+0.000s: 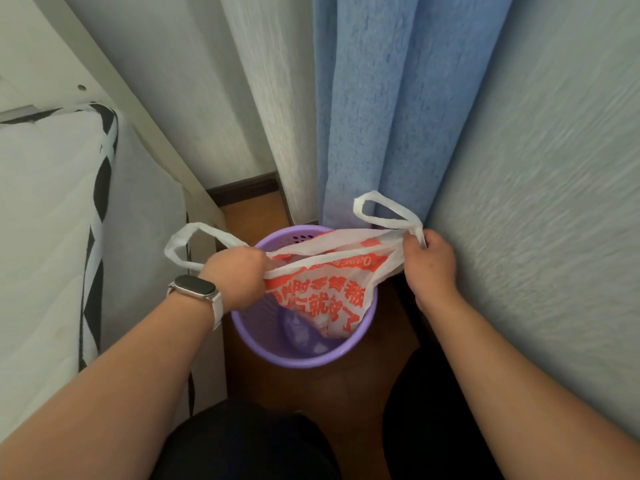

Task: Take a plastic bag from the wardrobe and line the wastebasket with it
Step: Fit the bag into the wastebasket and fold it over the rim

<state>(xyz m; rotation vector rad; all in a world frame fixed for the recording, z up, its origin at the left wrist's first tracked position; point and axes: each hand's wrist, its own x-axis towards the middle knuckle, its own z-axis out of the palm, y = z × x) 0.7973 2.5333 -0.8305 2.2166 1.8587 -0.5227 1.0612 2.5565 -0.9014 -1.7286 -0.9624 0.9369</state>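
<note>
Stretching plastic bag [322,296] above wastebasket [298,362] rim

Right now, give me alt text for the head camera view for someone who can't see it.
A person's left grip and right grip hold a red-and-white plastic bag open near its handles over a purple wastebasket, the bag's bottom hanging inside it. A blue curtain hangs behind.

White plastic bag [322,292] with red-orange print, pulled open between left hand [239,275] and right hand [429,265], gripped at both ends of its mouth, a handle loop sticking out past each hand. Lower part sagging down below the hands into a round purple perforated wastebasket [301,358], upright on the floor beneath them.
</note>
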